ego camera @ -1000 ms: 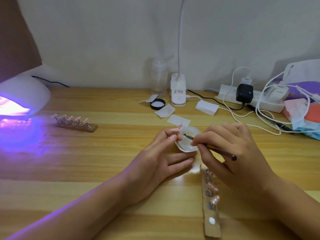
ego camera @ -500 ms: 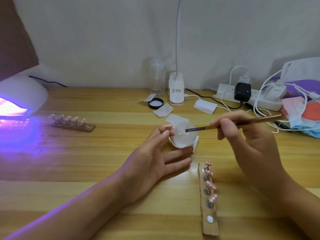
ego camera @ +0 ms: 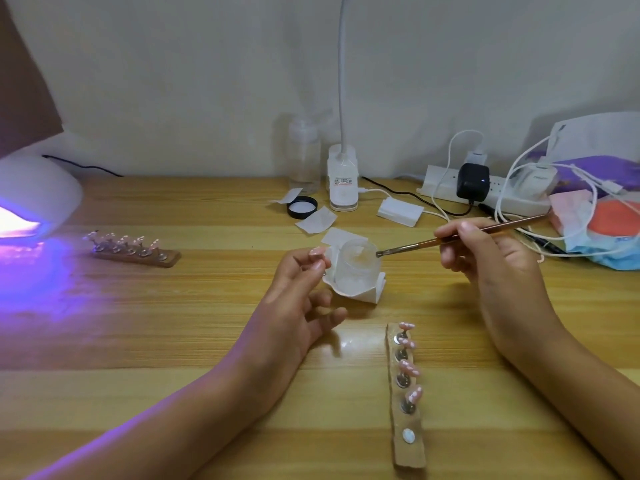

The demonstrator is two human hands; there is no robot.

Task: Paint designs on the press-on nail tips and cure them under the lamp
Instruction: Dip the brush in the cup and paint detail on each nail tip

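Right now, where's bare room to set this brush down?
Bare wood: between the brown strip of nail stands and the left hand; also between the white curing lamp and the clear plastic bottle. Crowded: around the white power strip.

Four pink nail tips [ego camera: 409,368] stand on a strip [ego camera: 411,459]; lamp [ego camera: 38,190] glows violet.

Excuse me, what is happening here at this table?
The right hand holds a brush with its tip at the rim of a small jar. The left hand pinches one nail tip beside the jar. Four more tips sit on the near strip; the far strip lies by the lit lamp.
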